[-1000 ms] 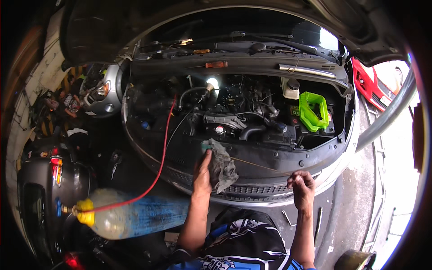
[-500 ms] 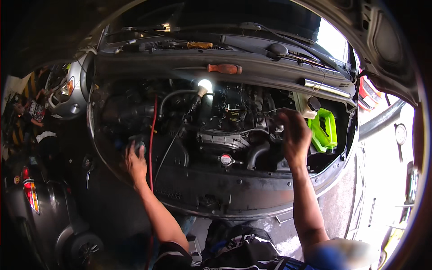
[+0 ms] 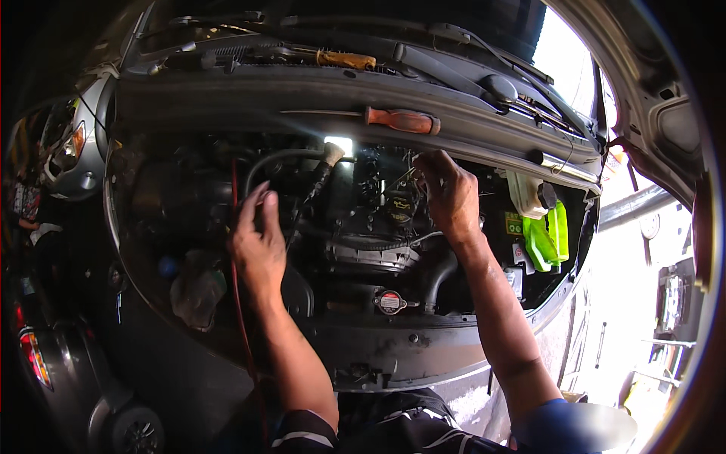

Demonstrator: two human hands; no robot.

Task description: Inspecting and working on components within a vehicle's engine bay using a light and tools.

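My right hand (image 3: 451, 198) is over the right side of the engine (image 3: 374, 257), its fingers pinched together at the end of a thin rod (image 3: 399, 180) that looks like a dipstick. The rod slants down to the left over the engine cover. My left hand (image 3: 259, 246) hovers over the left of the engine bay, fingers apart, nothing visible in it. Beside it runs a red hose (image 3: 240, 318). A crumpled grey cloth-like thing (image 3: 198, 291) lies farther left. Between my hands, a lit bulb (image 3: 339, 142) in a pale socket shines on the engine.
An orange-handled screwdriver (image 3: 401, 121) rests on the ledge behind the engine; a yellow-handled tool (image 3: 345, 60) lies below the windshield. At right stand a white reservoir (image 3: 522, 193) and a bright green jug (image 3: 541, 246). A radiator cap (image 3: 391, 303) sits at the front. The raised hood (image 3: 650, 83) arches overhead.
My left hand has moved right and up, away from the grey cloth-like thing. My right hand has shifted left over the engine with its fingers pinched. The whole view has shifted slightly.
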